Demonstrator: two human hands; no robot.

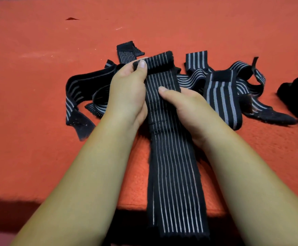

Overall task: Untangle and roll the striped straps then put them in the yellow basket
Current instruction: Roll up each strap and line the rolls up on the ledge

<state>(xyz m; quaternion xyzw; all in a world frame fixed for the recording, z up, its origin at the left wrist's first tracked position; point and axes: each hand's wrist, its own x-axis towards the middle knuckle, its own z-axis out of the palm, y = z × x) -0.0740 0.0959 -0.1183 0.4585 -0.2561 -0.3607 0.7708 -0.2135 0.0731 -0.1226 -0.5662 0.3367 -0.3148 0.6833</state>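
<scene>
Left hand [127, 93]: closed on the started roll [155, 62] at the far end of the striped strap [173, 157], thumb on top. Right hand [187, 105]: holds the flat run just near of the roll, thumb across the stripes; its fingers are hidden beneath, so this is read as a pinch.

The strap lies down the middle of the red worktop [38, 86] and its loose tail hangs over the near edge [73, 198].

Handling, as judged: light, soft woven elastic that will stretch and spring open if released. The sound hold is at both sides of the roll, with the flat run kept taut.

Room: tangled straps lie just beyond and on either side, left [80, 89] and right [222, 93], touching or close to the working strap, and may snag. A dark bundle [297, 96] sits at the right margin; what it is cannot be told. Far and left the worktop offers open room. The yellow basket is not in view.
</scene>
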